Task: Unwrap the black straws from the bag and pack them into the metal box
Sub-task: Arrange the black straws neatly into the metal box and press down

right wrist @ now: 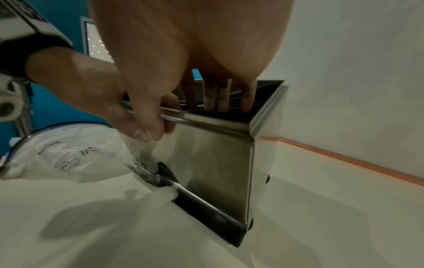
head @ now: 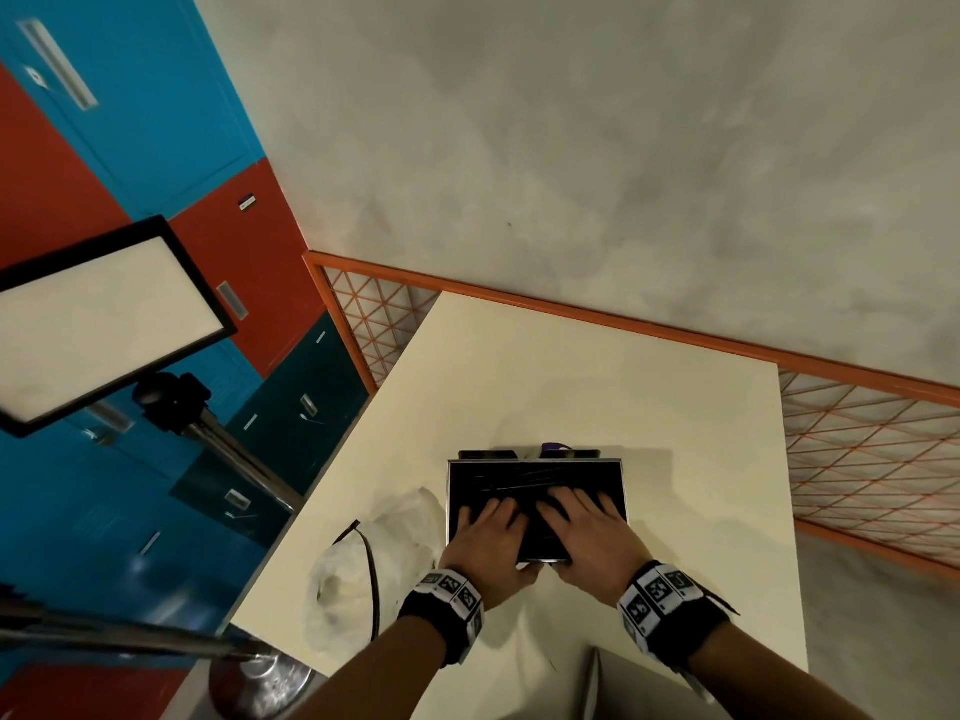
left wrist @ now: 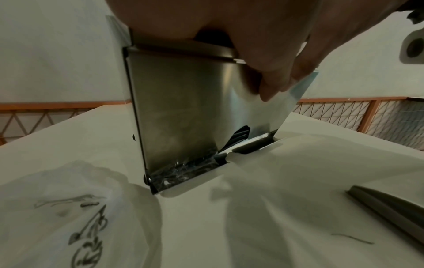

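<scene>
The metal box (head: 449, 491) stands on the cream table (head: 571, 381), with black straws (head: 524, 478) lying inside it. My left hand (head: 485, 532) and right hand (head: 587, 527) both reach over its near rim, fingers down in the box on the straws and thumbs outside. In the right wrist view my right thumb (right wrist: 143, 132) pins a clear wrapper (right wrist: 137, 156) against the near wall (right wrist: 218, 163). The wrapper hangs down with a few black straw ends (right wrist: 166, 172) in its bottom. The left wrist view shows the same wrapper (left wrist: 282, 112) and straw ends (left wrist: 239, 136).
A crumpled white plastic bag (head: 384, 543) with a black strip lies just left of the box. A grey flat object (head: 592, 683) sits at the table's near edge. A light panel on a tripod (head: 98, 319) stands to the left. Orange mesh railing (head: 857, 444) borders the far side.
</scene>
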Available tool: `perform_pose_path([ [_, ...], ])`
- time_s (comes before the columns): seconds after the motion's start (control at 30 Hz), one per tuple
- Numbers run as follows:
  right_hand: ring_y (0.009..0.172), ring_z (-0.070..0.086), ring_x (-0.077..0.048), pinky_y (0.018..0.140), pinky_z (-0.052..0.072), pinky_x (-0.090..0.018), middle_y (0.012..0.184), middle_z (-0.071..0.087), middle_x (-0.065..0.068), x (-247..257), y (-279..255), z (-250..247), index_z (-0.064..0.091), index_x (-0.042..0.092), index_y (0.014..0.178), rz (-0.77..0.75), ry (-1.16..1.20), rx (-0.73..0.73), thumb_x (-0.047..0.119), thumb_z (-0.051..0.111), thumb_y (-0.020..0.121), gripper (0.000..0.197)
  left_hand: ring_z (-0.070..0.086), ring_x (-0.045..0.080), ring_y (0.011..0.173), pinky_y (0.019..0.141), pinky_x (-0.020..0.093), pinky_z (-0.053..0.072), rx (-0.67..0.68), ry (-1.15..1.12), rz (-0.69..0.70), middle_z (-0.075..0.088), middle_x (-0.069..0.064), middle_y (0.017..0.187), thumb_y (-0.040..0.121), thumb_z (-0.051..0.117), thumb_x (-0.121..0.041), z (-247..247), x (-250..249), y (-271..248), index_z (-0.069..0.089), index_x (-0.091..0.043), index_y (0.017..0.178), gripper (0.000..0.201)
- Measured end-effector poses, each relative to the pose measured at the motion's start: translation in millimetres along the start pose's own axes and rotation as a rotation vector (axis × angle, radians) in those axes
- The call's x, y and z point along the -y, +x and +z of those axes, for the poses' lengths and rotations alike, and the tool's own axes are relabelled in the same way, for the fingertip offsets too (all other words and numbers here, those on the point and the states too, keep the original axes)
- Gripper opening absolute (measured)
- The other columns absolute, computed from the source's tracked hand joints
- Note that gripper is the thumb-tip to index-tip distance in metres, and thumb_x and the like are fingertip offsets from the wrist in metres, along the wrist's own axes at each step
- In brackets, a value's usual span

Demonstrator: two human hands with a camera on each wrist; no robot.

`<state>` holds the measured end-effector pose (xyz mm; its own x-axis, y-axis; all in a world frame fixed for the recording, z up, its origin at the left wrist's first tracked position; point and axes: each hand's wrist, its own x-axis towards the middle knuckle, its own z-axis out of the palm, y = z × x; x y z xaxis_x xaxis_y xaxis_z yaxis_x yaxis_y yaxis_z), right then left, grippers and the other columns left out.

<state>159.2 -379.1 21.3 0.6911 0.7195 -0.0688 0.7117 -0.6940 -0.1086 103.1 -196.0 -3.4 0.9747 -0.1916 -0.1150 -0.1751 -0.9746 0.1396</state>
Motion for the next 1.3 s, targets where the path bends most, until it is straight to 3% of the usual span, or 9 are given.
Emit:
perform_pose_path([
  [0.1,0.112,0.054,-0.021,0.092,0.049,-0.04,0.12,0.054,0.002,2,-5,-4,0.057,0.026,0.116,-0.028,0.004,-0.024,0.04,0.064,0.065,0.053,0.045,0.023,0.122,0.098,0.05,0.038,0.016,-0.004,-0.032,0.05,-0.001,0.13,0.081,0.045,-0.063,2,0,3,0.051,-0.025,0.13,0.062],
  [0.2,0.104,0.054,-0.02,0.082,0.049,-0.037,0.112,0.054,0.004,5,-8,-3,0.057,0.026,0.11,-0.074,0.002,0.013,0.04,0.063,0.068,0.045,0.045,0.023,0.123,0.098,0.05,0.037,0.018,-0.002,-0.038,0.05,-0.003,0.131,0.079,0.047,-0.064,3,1,6,0.048,-0.028,0.133,0.066],
  [0.37,0.123,0.044,-0.023,0.097,0.041,-0.042,0.133,0.044,0.001,6,-5,4,0.045,0.022,0.132,-0.018,0.049,0.179,0.036,0.055,0.085,0.05,0.043,0.017,0.126,0.103,0.046,0.038,0.002,-0.051,-0.028,0.046,-0.008,0.133,0.076,0.051,-0.06,0,4,8,0.046,-0.03,0.136,0.067],
  [0.47,0.127,0.041,-0.023,0.101,0.038,-0.043,0.137,0.041,0.001,3,-3,7,0.042,0.022,0.136,0.016,0.055,0.198,0.035,0.052,0.088,0.051,0.042,0.015,0.122,0.103,0.039,0.039,-0.068,-0.102,0.026,0.045,-0.009,0.13,0.075,0.055,-0.056,-3,6,6,0.049,-0.029,0.132,0.063],
  [0.6,0.128,0.041,-0.022,0.102,0.036,-0.042,0.137,0.043,0.001,-1,2,9,0.042,0.022,0.136,0.035,0.023,0.205,0.033,0.05,0.088,0.05,0.042,0.014,0.111,0.092,0.035,0.039,-0.133,-0.143,0.052,0.048,-0.009,0.118,0.075,0.057,-0.054,-8,7,2,0.054,-0.029,0.116,0.048],
  [0.77,0.128,0.043,-0.021,0.105,0.035,-0.039,0.137,0.044,0.002,-4,7,8,0.04,0.022,0.139,0.025,0.064,0.173,0.032,0.052,0.088,0.053,0.053,0.019,0.102,0.089,0.041,0.048,0.002,-0.229,0.09,0.058,-0.004,0.103,0.081,0.051,-0.047,-6,12,5,0.058,-0.021,0.1,0.033],
  [0.93,0.124,0.05,-0.021,0.106,0.038,-0.037,0.135,0.05,0.002,-9,1,2,0.041,0.023,0.143,-0.022,0.143,0.113,0.031,0.053,0.085,0.06,0.054,0.022,0.112,0.091,0.039,0.047,0.042,-0.131,0.053,0.059,0.0,0.115,0.084,0.049,-0.044,0,9,7,0.062,-0.018,0.111,0.04],
  [1.17,0.102,0.057,-0.018,0.086,0.05,-0.033,0.111,0.056,0.005,-8,-7,-5,0.057,0.025,0.119,-0.074,0.119,-0.046,0.04,0.055,0.077,0.044,0.041,0.023,0.125,0.094,0.042,0.043,0.075,-0.132,-0.042,0.048,0.0,0.128,0.084,0.057,-0.044,-4,7,13,0.056,-0.022,0.126,0.048],
  [1.3,0.118,0.047,-0.02,0.097,0.041,-0.04,0.125,0.051,0.002,5,-8,-2,0.047,0.025,0.13,-0.08,0.128,0.144,0.038,0.054,0.085,0.048,0.037,0.023,0.126,0.096,0.044,0.042,0.098,-0.13,-0.035,0.042,-0.001,0.132,0.083,0.061,-0.045,-8,8,15,0.049,-0.024,0.136,0.058],
])
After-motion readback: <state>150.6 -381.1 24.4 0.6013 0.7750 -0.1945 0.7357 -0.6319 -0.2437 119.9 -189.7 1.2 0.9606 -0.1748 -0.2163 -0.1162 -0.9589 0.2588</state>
